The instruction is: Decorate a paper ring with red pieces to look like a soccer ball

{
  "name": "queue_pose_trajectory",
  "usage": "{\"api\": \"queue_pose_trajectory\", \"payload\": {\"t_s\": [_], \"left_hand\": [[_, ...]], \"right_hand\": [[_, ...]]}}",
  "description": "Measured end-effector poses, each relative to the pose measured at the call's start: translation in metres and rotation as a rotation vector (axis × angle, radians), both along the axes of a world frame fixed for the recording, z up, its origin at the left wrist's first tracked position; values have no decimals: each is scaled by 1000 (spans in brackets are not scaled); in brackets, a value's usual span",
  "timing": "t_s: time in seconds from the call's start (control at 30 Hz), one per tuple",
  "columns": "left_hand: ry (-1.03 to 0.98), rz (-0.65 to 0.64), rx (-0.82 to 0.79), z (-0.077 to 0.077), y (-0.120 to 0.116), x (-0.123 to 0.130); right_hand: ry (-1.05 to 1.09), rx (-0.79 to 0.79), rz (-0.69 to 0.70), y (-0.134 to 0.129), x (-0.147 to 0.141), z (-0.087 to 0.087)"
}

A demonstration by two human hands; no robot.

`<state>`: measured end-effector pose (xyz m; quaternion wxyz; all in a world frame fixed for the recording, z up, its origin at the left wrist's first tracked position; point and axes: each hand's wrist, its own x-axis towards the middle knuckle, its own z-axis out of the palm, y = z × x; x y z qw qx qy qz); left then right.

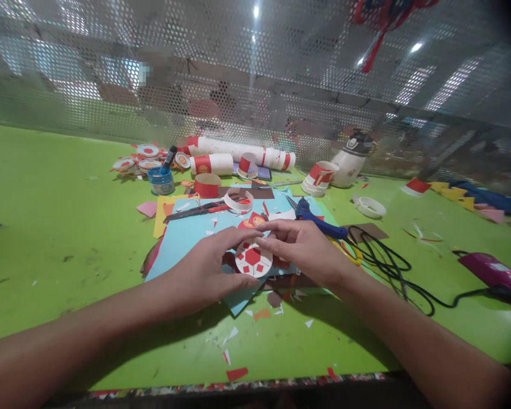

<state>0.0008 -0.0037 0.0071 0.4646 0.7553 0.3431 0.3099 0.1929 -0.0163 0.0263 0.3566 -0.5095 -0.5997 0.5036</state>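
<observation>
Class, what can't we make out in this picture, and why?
Head view:
Round white piece, back: hidden by its patterned face.
Purple device, outer end: cut off by the right edge.
Blue jar: any lettering too small, blurred.
Perforated screen: anything behind is blurred, broken up by its mesh.

The left hand (208,264), right hand (306,247) and slim forearms (106,326) are bare.

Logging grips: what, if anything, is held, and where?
The disc, by its rim, in the left hand; the right hand is at its upper right edge.
</observation>
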Motion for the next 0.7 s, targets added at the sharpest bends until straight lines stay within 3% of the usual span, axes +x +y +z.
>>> {"api": "queue_pose_trajectory", "payload": {"t_s": [0.2, 0.3, 0.5, 0.63, 0.7], "left_hand": [[20, -35, 17, -1, 4, -2], [36, -35, 2, -3, 7, -4], [44, 20, -23, -6, 13, -6], [56, 51, -19, -5, 15, -5], [61, 64, -24, -5, 16, -5]], "right_hand": [[-30, 7, -25, 2, 1, -6], [-117, 123, -9, 2, 6, -1], [-709, 546, -118, 18, 40, 24], [-889, 606, -180, 33, 69, 22], [-933, 656, -275, 36, 83, 15]]}}
